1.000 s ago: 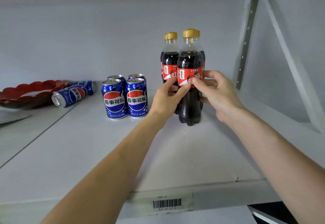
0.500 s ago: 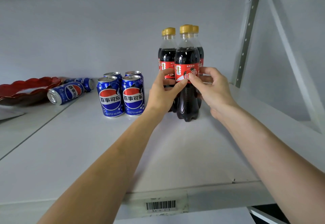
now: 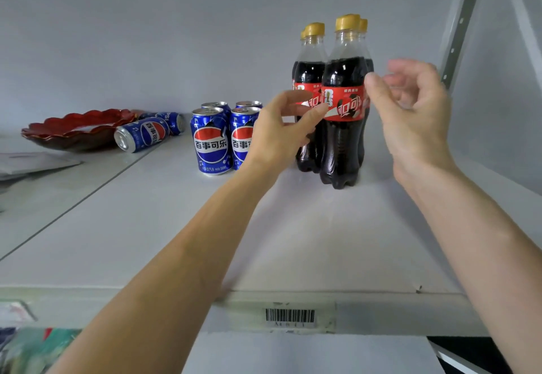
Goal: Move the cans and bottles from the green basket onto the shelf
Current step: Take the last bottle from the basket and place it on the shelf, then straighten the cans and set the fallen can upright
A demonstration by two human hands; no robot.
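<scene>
Several cola bottles with yellow caps and red labels stand in a tight group on the white shelf [image 3: 293, 241]; the front bottle [image 3: 343, 138] stands upright. My left hand [image 3: 281, 130] hovers just left of that bottle, fingers apart, thumb tip near its label. Right of the bottle, my right hand [image 3: 410, 109] is lifted off it with loosely curled fingers and is blurred. Left of the bottles, several blue Pepsi cans [image 3: 211, 141] stand upright. The green basket is not visible.
Two Pepsi cans lie on their sides [image 3: 143, 136] beside a red scalloped dish [image 3: 73, 130] at the far left. A perforated grey upright [image 3: 457, 33] rises at the right. A barcode label [image 3: 290, 315] sits on the shelf's front edge.
Both hands have let go of the front cola bottle and drawn apart; the right hand moved right and up. The bottle stays standing on the shelf.
</scene>
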